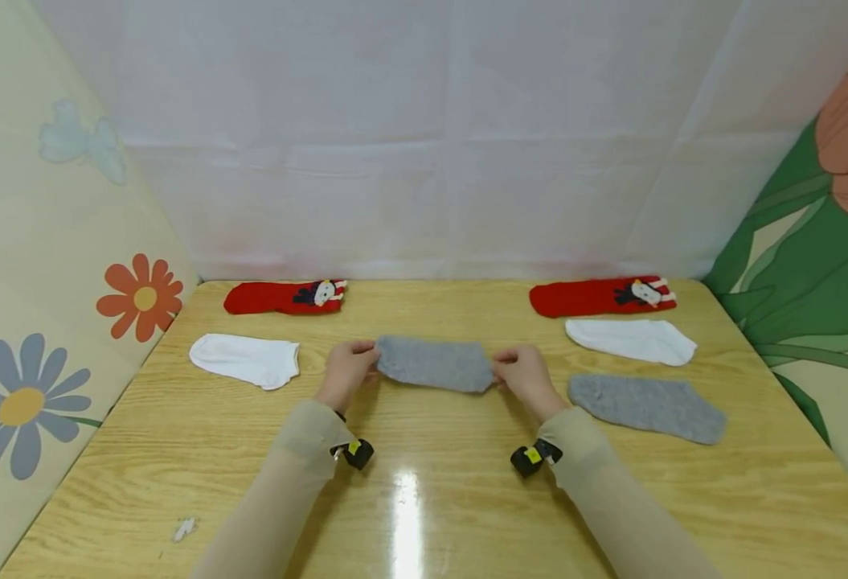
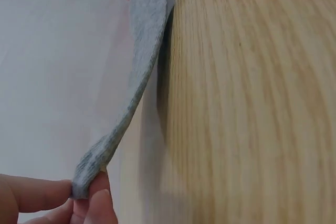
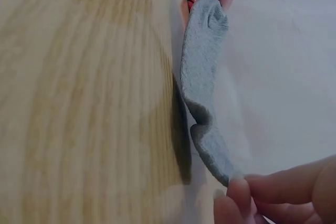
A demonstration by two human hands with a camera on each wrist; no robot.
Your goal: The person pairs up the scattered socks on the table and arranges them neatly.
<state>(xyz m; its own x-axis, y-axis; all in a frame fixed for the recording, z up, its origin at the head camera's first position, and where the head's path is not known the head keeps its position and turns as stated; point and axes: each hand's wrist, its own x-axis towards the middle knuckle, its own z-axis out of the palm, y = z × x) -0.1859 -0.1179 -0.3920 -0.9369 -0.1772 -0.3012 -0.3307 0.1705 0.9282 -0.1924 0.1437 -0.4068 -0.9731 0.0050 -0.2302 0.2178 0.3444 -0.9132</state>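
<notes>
A grey sock (image 1: pixel 434 364) stretches lengthwise between my two hands above the middle of the table. My left hand (image 1: pixel 349 371) pinches its left end between thumb and fingers, and my right hand (image 1: pixel 528 376) pinches the right end. In the left wrist view the sock (image 2: pixel 147 40) hangs over the wood with a shadow beside it, the left fingers (image 2: pixel 39 195) at its near end. Seen from the right wrist, the sock (image 3: pixel 202 61) bends with a fold near the right fingers (image 3: pixel 283 184).
A second grey sock (image 1: pixel 648 406) lies at the right, below a white sock (image 1: pixel 632 341) and a red sock (image 1: pixel 600 297) with a cartoon figure. At the left lie another white sock (image 1: pixel 244 359) and red sock (image 1: pixel 284 297). A white cloth wall (image 1: pixel 424 161) rises behind the table.
</notes>
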